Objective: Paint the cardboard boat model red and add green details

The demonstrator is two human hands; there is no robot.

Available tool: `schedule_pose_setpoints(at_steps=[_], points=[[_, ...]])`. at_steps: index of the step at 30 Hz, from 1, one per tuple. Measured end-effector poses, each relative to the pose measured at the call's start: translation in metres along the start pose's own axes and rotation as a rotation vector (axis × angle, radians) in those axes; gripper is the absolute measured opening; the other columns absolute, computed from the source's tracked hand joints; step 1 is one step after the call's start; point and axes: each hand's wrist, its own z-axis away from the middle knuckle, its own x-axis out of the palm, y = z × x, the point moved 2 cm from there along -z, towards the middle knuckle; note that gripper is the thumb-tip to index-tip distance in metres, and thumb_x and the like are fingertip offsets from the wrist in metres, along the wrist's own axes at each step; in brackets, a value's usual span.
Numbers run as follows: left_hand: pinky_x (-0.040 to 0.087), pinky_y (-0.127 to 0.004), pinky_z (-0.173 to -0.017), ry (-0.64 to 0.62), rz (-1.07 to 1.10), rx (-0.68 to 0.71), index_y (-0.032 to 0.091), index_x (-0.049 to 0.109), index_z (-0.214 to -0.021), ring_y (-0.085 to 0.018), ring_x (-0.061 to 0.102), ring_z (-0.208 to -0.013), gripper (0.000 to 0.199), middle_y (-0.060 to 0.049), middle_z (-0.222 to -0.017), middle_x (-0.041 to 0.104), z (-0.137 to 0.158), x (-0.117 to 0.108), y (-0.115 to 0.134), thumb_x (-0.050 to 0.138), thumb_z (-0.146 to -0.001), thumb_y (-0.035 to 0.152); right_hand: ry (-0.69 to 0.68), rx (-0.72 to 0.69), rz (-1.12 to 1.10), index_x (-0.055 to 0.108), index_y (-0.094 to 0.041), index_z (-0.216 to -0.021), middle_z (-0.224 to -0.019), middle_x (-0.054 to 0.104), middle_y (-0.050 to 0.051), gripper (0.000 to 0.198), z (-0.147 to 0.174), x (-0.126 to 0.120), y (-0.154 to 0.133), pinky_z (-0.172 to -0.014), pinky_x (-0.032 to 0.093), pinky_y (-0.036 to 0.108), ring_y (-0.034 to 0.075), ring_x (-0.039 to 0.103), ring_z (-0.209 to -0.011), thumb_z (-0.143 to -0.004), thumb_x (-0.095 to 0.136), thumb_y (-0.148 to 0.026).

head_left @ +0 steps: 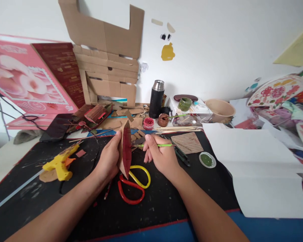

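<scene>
My left hand (pixel 109 155) grips a pointed cardboard piece (pixel 126 149) by its left side, holding it on edge above the mat. The face turned to the right is dark red; the other is bare brown. Between the thumb and fingers of my right hand (pixel 162 152) is a thin paintbrush (pixel 165 145) with a bright green handle. Its tip points left at the red face; whether it touches cannot be made out. Beneath the cardboard lie scissors (pixel 135 196) with one red and one yellow handle loop, their blades partly hidden.
A yellow glue gun (pixel 59 163) lies at left. Right of my hand are a green-handled cutter (pixel 182 156), corrugated cardboard (pixel 187 143) and a lid with green paint (pixel 207 160). Behind stand red (pixel 148 123) and brown paint jars (pixel 163 120) and a black flask (pixel 157 101). White paper (pixel 265 174) covers the right.
</scene>
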Motion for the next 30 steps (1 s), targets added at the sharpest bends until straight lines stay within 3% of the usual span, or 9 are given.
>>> schedule_pose_setpoints(at_steps=[4, 18, 24, 30], points=[[0.05, -0.025, -0.054, 0.012, 0.015, 0.006, 0.016, 0.082, -0.091, -0.015, 0.063, -0.058, 0.054, 0.001, -0.068, 0.075, -0.0004, 0.0002, 0.002, 0.098, -0.068, 0.061, -0.031, 0.026, 0.007, 0.061, -0.023, -0.075, -0.047, 0.051, -0.007, 0.065, 0.0, 0.0019, 0.0015, -0.043, 0.042, 0.022, 0.013, 0.063, -0.04, -0.106, 0.05, -0.079], [0.05, -0.026, -0.053, -0.015, -0.029, -0.049, 0.016, 0.083, -0.092, -0.017, 0.066, -0.058, 0.047, -0.002, -0.071, 0.078, 0.0062, 0.0042, -0.0003, 0.094, -0.075, 0.059, 0.11, -0.003, -0.016, 0.065, -0.024, -0.08, -0.056, 0.063, -0.001, 0.058, -0.0017, -0.0025, 0.0002, -0.046, 0.051, 0.024, 0.017, 0.071, -0.053, -0.105, 0.055, -0.076], [0.05, -0.026, -0.052, -0.024, 0.006, -0.048, 0.015, 0.081, -0.09, -0.016, 0.064, -0.055, 0.05, -0.002, -0.071, 0.077, 0.0015, 0.0023, 0.0005, 0.093, -0.074, 0.062, -0.003, -0.004, 0.029, 0.061, -0.024, -0.077, -0.049, 0.053, -0.006, 0.063, 0.0011, 0.0002, 0.0002, -0.045, 0.044, 0.024, 0.014, 0.063, -0.042, -0.107, 0.049, -0.078], [0.05, -0.027, -0.053, 0.001, 0.003, -0.025, 0.015, 0.081, -0.089, -0.016, 0.063, -0.055, 0.055, 0.0, -0.067, 0.075, 0.0, 0.0004, 0.0006, 0.096, -0.069, 0.064, -0.016, 0.0, 0.048, 0.063, -0.024, -0.077, -0.051, 0.058, -0.005, 0.064, 0.0017, 0.0015, 0.0026, -0.048, 0.048, 0.024, 0.014, 0.065, -0.043, -0.108, 0.048, -0.078]])
